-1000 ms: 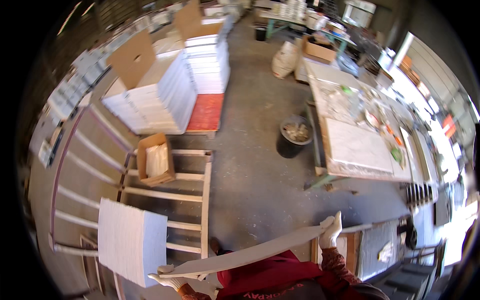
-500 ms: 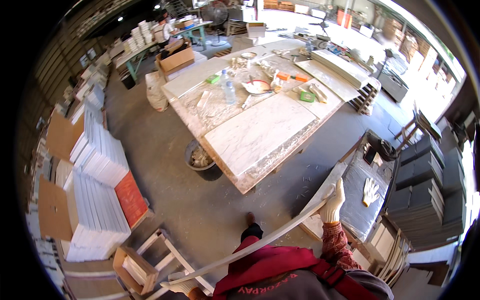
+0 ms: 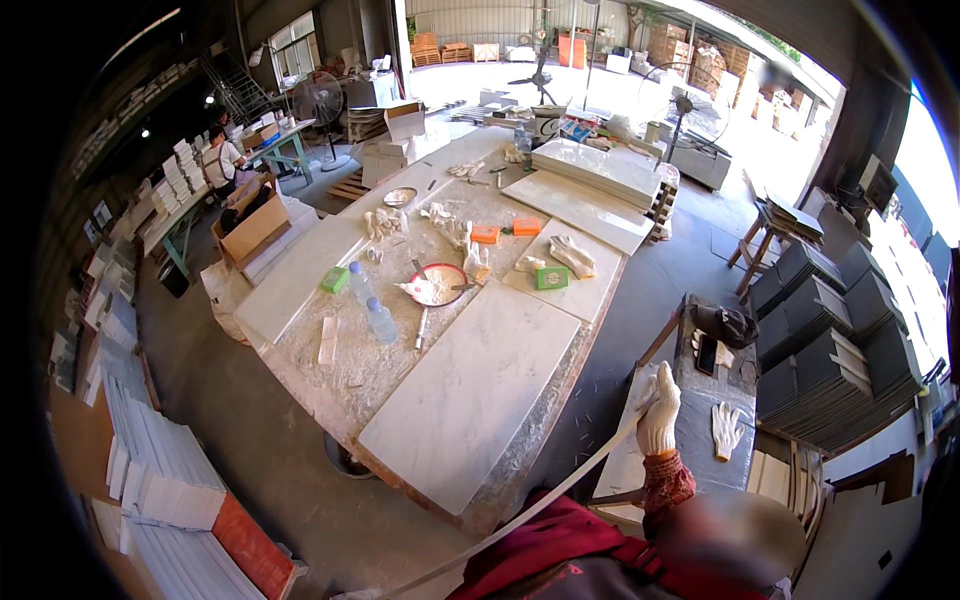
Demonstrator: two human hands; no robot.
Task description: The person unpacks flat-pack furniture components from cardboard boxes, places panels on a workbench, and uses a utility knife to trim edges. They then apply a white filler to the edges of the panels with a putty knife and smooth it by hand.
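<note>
The right hand point(image 3: 658, 408), in a white glove, is closed on the upper end of a long thin pale slab point(image 3: 520, 518) seen edge-on; it slants down across the person's chest to the lower edge of the view, where the left hand is out of sight. A second ago the slab hung over wooden racks and stacked white tiles; now it hangs by the near corner of the big desk point(image 3: 330, 385), so the person has turned with the load and brought it to the work surface. A large white marble slab point(image 3: 470, 390) lies at the desk's near edge. Past it stand two clear bottles point(image 3: 372, 308), a round bowl point(image 3: 438, 285) of pale paste, small green blocks point(image 3: 551, 277) and orange blocks point(image 3: 485, 234) toward the middle. More white slabs point(image 3: 595, 165) are stacked at the far right corner. Off the left edge sits an open brown carton point(image 3: 252, 228), and another carton point(image 3: 404, 120) stands beyond the far end.
</note>
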